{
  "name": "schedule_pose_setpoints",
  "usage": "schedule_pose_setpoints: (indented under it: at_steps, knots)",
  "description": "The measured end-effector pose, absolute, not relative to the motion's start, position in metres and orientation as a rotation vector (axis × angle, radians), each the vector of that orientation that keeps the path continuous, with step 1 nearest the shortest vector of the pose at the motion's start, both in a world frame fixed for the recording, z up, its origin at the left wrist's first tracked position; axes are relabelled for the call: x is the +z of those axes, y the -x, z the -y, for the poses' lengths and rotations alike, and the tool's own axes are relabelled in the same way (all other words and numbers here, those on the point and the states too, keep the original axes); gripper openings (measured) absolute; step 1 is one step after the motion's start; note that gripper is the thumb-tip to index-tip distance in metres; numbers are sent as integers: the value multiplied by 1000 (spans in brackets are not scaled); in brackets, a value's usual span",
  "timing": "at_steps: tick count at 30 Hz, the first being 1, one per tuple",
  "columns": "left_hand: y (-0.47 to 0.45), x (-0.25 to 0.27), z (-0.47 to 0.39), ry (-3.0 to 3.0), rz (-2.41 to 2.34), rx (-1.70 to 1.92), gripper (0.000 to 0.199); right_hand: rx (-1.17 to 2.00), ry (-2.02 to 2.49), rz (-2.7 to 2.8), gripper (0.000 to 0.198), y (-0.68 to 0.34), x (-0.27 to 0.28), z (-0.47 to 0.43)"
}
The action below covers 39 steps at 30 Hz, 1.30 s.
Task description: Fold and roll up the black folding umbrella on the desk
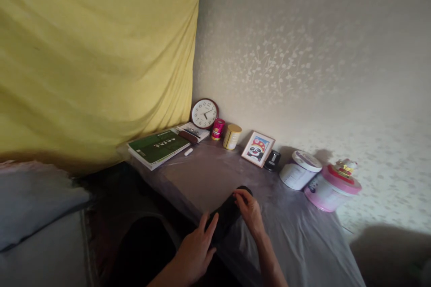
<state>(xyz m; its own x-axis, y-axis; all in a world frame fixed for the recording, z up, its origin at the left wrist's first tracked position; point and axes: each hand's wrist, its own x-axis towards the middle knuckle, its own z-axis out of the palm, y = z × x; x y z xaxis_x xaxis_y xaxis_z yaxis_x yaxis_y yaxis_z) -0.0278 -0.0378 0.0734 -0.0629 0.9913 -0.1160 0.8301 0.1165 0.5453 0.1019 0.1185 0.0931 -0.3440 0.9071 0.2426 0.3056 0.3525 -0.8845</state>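
A long black object [226, 216] with a rounded far end lies at the front edge of the cloth-covered table; it is too dark to tell its kind. My left hand [197, 249] is at its near left side, fingers stretched and apart, the fingertips against the black surface. At the far end, my right hand [248, 210] has its thumb and forefinger pinched together on the object's edge. The lower part of the object merges with dark shadow and is partly hidden by my left hand.
Along the wall stand a clock [204, 113], a pink can [218, 129], a yellow-lidded can [232, 136], a framed panda picture [257, 148], a small black device [272, 160], a white tub [299, 170] and a pink-lidded tub [332, 190]. Left lies a green book [158, 147].
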Motion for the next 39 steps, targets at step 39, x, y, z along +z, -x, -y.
schedule_pose_setpoints:
  at_steps: [39]
  knots:
    - [71, 62, 28, -1852, -2087, 639, 67, 1033, 1269, 1388, 42, -205, 31, -85]
